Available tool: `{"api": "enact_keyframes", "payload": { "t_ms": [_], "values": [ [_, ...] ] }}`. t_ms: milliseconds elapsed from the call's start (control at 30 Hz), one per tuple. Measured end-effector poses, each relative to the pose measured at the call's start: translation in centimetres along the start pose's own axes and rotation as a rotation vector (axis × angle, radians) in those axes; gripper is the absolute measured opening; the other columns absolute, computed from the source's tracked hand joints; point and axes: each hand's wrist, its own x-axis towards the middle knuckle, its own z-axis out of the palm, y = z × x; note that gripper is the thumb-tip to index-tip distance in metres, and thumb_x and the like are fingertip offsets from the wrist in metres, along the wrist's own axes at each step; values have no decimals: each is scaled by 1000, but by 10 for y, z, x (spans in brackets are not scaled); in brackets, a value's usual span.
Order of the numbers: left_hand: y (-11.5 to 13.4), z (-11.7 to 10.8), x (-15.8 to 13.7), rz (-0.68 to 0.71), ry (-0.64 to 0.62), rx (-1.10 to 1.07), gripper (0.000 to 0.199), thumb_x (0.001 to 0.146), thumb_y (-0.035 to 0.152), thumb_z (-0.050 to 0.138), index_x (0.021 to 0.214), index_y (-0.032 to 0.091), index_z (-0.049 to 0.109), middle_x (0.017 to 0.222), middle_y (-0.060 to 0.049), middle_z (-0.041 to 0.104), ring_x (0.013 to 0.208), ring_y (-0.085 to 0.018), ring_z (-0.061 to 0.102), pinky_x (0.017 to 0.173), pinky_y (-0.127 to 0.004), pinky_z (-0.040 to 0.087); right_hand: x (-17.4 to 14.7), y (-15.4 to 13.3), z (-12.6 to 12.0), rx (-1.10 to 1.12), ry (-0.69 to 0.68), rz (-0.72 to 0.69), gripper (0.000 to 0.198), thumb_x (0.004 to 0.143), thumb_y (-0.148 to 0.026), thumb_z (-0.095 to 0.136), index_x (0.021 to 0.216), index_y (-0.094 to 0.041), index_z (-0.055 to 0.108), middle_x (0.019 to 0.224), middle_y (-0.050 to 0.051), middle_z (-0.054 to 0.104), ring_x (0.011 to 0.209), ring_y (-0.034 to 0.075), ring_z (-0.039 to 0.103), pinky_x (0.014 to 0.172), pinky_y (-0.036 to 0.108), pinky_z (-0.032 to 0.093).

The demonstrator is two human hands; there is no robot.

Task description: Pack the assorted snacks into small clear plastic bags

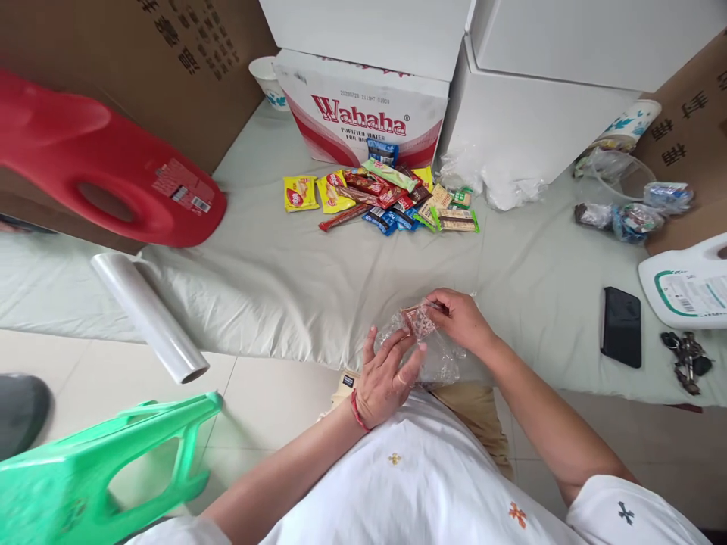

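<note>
Close to my body at the near edge of the covered surface, a red-and-white patterned snack packet (pixel 419 322) lies in crumpled clear plastic film (pixel 441 365). My left hand (pixel 386 378), with a red string at its wrist, rests over the film with its fingers spread, touching the packet's near left side. From the right, my right hand (pixel 463 322) pinches the film at the packet's upper right corner; its fingertips are partly hidden. Beyond both hands lies a pile of wrapped snacks (pixel 391 189) in red, yellow, blue and green.
A Wahaha carton (pixel 369 113) stands behind the pile, beside white boxes (pixel 511 121). To the left are a red jug (pixel 113 166), a film roll (pixel 151 318) and a green stool (pixel 113 462). A phone (pixel 621 327), keys (pixel 687 359) and a white bottle (pixel 690 284) lie right.
</note>
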Motion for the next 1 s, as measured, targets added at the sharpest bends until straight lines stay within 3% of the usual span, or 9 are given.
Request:
{"api": "enact_keyframes", "payload": {
  "t_ms": [167,333,467,567,633,733,800,900,1000],
  "values": [
    [-27,-27,-9,-63,-23,2,36,90,7,57,112,32,68,95,1,79,116,-24,69,123,-61,25,0,2,0,4,-7,7,16,93,-33,61,86,-20,69,75,0,64,66,14,54,61,26,40],
    [-65,-67,-20,-42,-26,33,31,85,3,59,97,30,69,97,2,78,116,-25,67,117,-59,33,0,3,1,9,-5,22,20,94,-36,61,83,-21,67,72,-1,63,63,14,51,60,26,37],
    [-73,-80,-25,-202,62,102,26,84,1,55,86,26,60,88,-3,72,106,-27,65,103,-56,44,0,1,2,3,-3,46,19,94,-35,61,82,-21,66,71,-1,62,63,14,51,61,26,37],
    [-53,-74,-31,-247,178,118,27,84,5,60,101,27,58,93,-6,66,103,-28,62,91,-50,48,0,-2,2,-22,0,59,18,93,-34,60,82,-21,66,72,0,63,63,14,52,61,27,37],
    [-33,-63,-32,-150,225,91,43,83,16,72,120,28,54,105,-9,66,109,-29,60,100,-54,46,1,-3,2,-31,-1,62,18,93,-34,60,82,-21,66,71,-1,62,63,14,51,61,26,37],
    [-11,-43,-21,-82,243,110,69,78,38,85,135,27,49,123,-13,65,129,-34,54,118,-64,29,1,-3,2,-25,-4,74,18,93,-35,60,83,-21,66,70,-1,62,62,13,50,60,26,36],
    [-10,-34,-6,-178,277,115,59,81,41,82,131,25,54,118,-12,69,129,-33,57,122,-63,24,0,-3,2,-10,-11,86,19,93,-36,60,83,-20,66,71,-1,63,63,13,52,61,25,37],
    [-31,-29,17,-466,241,9,13,95,33,62,100,22,68,88,-4,74,99,-22,69,115,-50,38,-1,-3,1,15,-24,97,21,93,-38,59,83,-21,66,72,0,64,64,14,53,61,25,37],
    [-65,-32,30,-861,79,-122,26,92,41,59,81,21,71,74,-2,70,76,-20,67,87,-37,52,0,-4,2,20,-18,113,21,92,-38,60,83,-21,67,71,-1,64,63,13,53,60,25,37]
  ]
}}
